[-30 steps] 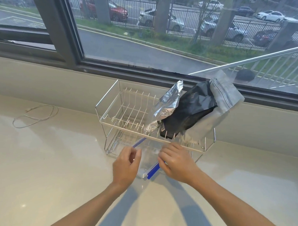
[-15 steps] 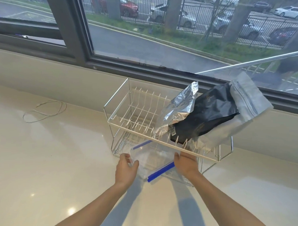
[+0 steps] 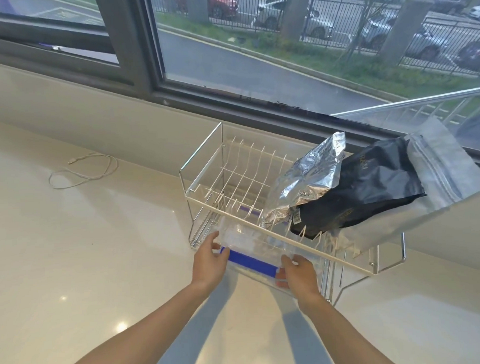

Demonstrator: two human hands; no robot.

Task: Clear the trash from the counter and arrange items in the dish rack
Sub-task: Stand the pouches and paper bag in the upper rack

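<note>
Two hands, left hand (image 3: 209,261) and right hand (image 3: 299,272), are clamped on a clear container (image 3: 252,247) with blue clips, half slid under the dish rack (image 3: 205,167). Foil and black pouches (image 3: 357,187) remain uncleared on the top tier; tabletop (image 3: 71,258) cable (image 3: 81,172) untouched.

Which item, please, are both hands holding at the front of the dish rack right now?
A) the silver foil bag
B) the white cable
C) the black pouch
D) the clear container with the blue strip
D: the left hand and right hand grip the clear container under the dish rack's upper tier.
</note>
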